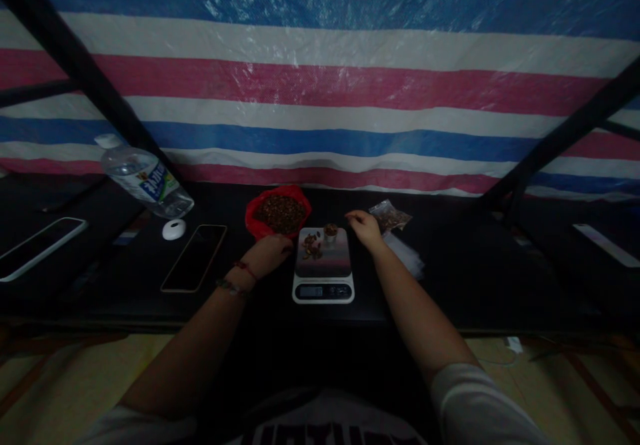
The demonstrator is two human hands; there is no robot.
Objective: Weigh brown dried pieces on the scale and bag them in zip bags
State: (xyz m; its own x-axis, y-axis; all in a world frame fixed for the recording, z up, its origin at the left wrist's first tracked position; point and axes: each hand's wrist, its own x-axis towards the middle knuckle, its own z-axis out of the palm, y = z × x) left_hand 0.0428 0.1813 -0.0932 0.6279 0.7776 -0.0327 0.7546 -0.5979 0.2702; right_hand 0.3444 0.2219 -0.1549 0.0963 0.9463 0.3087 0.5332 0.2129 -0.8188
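A small white kitchen scale (323, 268) stands on the dark table. Loose brown bits (312, 244) and a small filled cup (331, 231) sit on its platform. Behind it lies a red bag (278, 214) full of dark brown pieces. My left hand (270, 253) rests curled between the red bag and the scale's left edge; what its fingers hold is hidden. My right hand (365, 227) hovers just right of the cup with fingers pinched together. A small clear packet (389, 216) of brown bits lies right of that hand.
A water bottle (145, 180) lies tilted at the left, its white cap (173, 230) beside a dark phone (195, 257). Another phone (37, 246) lies at the far left. Clear bags (407, 255) lie right of the scale. Black frame bars (85, 72) and a striped tarp (320, 98) stand behind.
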